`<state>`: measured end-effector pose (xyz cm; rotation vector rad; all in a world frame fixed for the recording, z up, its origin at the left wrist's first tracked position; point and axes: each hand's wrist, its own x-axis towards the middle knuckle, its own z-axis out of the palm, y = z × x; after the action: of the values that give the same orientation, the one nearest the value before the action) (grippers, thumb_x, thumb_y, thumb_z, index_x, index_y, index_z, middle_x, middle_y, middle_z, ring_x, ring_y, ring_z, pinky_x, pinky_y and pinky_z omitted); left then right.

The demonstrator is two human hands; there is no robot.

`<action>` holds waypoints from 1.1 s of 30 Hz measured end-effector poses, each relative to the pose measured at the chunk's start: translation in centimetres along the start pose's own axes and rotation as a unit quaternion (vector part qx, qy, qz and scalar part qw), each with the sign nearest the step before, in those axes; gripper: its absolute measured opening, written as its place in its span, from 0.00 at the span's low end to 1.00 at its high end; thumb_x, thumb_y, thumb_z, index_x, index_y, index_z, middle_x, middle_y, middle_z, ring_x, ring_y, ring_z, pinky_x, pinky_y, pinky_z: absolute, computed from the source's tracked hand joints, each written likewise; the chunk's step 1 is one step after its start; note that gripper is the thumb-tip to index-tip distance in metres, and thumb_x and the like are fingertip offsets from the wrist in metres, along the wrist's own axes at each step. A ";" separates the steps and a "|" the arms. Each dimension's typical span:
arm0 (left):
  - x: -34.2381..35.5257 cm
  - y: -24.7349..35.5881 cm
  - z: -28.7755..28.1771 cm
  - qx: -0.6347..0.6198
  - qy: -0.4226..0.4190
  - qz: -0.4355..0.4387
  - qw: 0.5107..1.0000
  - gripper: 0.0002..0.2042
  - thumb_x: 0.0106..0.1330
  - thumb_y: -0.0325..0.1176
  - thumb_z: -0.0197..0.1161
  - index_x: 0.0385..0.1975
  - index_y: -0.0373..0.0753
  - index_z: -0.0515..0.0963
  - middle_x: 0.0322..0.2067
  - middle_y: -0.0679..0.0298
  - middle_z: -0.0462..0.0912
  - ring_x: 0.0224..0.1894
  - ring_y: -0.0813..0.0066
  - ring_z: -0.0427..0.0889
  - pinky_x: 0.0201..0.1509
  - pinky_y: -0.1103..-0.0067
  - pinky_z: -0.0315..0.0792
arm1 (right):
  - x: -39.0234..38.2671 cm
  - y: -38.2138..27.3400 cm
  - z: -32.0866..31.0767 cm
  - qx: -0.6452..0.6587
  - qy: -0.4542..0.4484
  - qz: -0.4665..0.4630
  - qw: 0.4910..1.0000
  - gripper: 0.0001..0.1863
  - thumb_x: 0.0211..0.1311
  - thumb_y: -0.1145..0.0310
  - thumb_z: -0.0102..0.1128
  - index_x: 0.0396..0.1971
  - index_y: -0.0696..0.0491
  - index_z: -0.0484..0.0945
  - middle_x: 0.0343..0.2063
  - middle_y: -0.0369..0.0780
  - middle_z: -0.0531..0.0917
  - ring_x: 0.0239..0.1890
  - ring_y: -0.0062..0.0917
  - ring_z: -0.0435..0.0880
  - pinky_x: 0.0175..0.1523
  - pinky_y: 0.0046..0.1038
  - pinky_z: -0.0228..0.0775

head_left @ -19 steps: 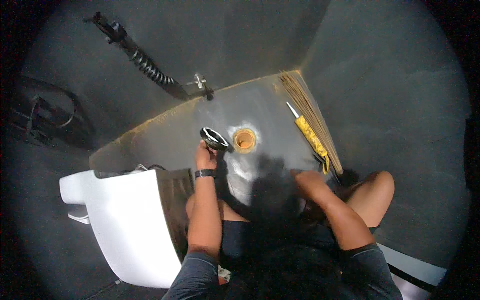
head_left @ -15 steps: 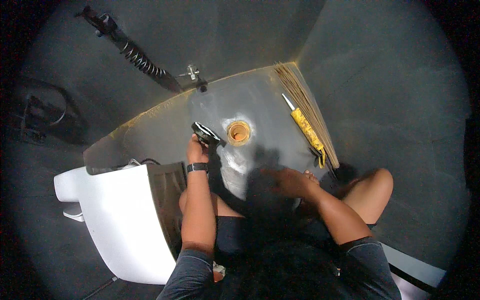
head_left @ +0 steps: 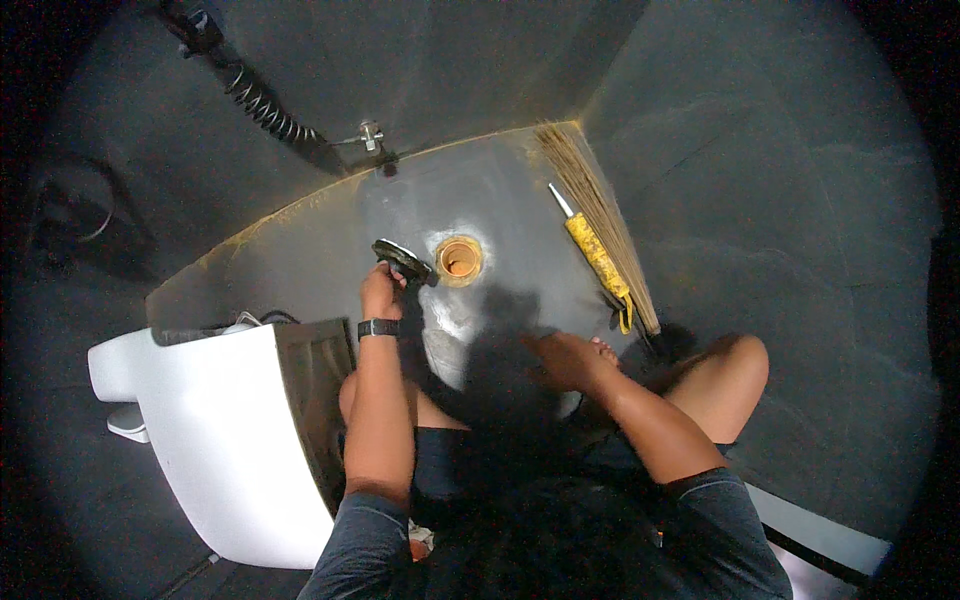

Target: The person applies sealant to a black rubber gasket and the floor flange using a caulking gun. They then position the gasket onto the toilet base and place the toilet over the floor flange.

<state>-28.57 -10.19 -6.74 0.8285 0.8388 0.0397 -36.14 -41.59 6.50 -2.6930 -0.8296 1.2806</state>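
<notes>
My left hand (head_left: 381, 292) grips a dark round drain fitting (head_left: 402, 258), tilted just left of the round drain hole (head_left: 460, 262), whose orange-brown collar sits in the grey floor (head_left: 390, 220). My right hand (head_left: 565, 355) hangs below and right of that hole, in shadow near my bare foot, with fingers apart and nothing visible in them. To the right lies a yellow-stained sealant gun or tube with a pale nozzle (head_left: 595, 255), beside a long stick broom (head_left: 605, 220) along the wall.
A white toilet (head_left: 225, 440) stands close at my left. A coiled black hose (head_left: 270, 105) and small metal valve (head_left: 370, 136) are on the back wall (head_left: 480, 60). My bent right knee (head_left: 745, 365) is near the right dark wall (head_left: 790, 200).
My left hand has turned the fitting flatter, showing less of its white rim. My right hand has moved left, away from the sealant tube. The whole view has shifted slightly.
</notes>
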 end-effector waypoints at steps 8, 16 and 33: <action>-0.7 0.5 -0.2 -0.044 0.009 -0.013 0.999 0.06 0.67 0.30 0.50 0.32 0.36 0.72 0.22 0.65 0.71 0.24 0.76 0.72 0.29 0.79 0.70 | 2.9 1.6 3.7 -0.047 0.051 -0.096 0.993 0.41 0.57 0.58 0.57 0.66 0.58 0.51 0.52 0.51 0.75 0.52 0.42 0.77 0.57 0.37 0.67; -2.1 1.1 0.6 -0.020 0.053 0.008 0.998 0.03 0.65 0.26 0.48 0.32 0.37 0.70 0.24 0.66 0.71 0.24 0.78 0.72 0.27 0.82 0.72 | 11.9 -1.3 -0.1 0.206 0.136 -0.006 0.969 0.50 0.45 0.57 0.62 0.67 0.58 0.48 0.55 0.55 0.72 0.56 0.46 0.73 0.60 0.38 0.65; -5.0 0.9 1.9 0.089 0.002 0.199 0.976 0.08 0.67 0.30 0.55 0.41 0.35 0.74 0.27 0.69 0.75 0.27 0.81 0.73 0.33 0.82 0.71 | 8.6 3.6 9.5 0.074 0.042 -0.088 0.992 0.17 0.59 0.57 0.52 0.33 0.56 0.81 0.33 0.47 0.83 0.37 0.38 0.81 0.43 0.34 0.71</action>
<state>-30.51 -12.47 -2.26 1.1582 0.6741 0.3236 -37.06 -42.23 -6.80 -2.4780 -0.8998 1.1344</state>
